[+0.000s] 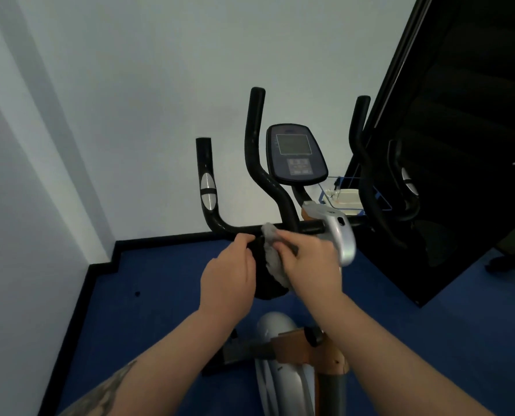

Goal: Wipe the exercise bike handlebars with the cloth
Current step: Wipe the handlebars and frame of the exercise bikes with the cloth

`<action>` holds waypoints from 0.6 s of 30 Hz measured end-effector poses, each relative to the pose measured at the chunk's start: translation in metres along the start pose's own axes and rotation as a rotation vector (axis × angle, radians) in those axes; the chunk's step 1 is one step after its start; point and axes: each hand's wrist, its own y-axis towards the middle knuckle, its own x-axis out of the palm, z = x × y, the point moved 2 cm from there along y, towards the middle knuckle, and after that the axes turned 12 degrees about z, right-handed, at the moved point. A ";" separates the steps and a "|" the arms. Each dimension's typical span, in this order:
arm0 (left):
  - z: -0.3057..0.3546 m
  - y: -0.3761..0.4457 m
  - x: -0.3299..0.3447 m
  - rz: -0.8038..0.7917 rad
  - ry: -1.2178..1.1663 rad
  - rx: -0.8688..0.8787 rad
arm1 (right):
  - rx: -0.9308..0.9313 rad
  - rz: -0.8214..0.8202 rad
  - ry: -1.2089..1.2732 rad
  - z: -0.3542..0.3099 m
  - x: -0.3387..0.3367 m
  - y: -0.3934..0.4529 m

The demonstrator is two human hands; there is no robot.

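One grey cloth [272, 253] lay bunched against the horizontal bar of the black handlebars [251, 181], just left of the centre stem. The right hand [311, 262] gripped the cloth with curled fingers. The left hand [229, 276] pinched the bar beside it. Two inner uprights rose on either side of one console [295, 153], with one outer grip at far left. Blue floor [160, 295] met pale walls [130, 85] in a corner.
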 end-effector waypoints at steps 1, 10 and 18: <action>-0.001 0.000 0.001 0.015 -0.006 -0.005 | 0.011 0.001 0.008 -0.002 0.002 0.002; -0.004 0.002 -0.005 0.034 0.005 0.062 | -0.048 0.142 0.126 0.017 -0.030 -0.041; 0.004 0.028 -0.008 0.041 0.032 -0.022 | 0.248 0.242 0.188 0.032 -0.056 0.012</action>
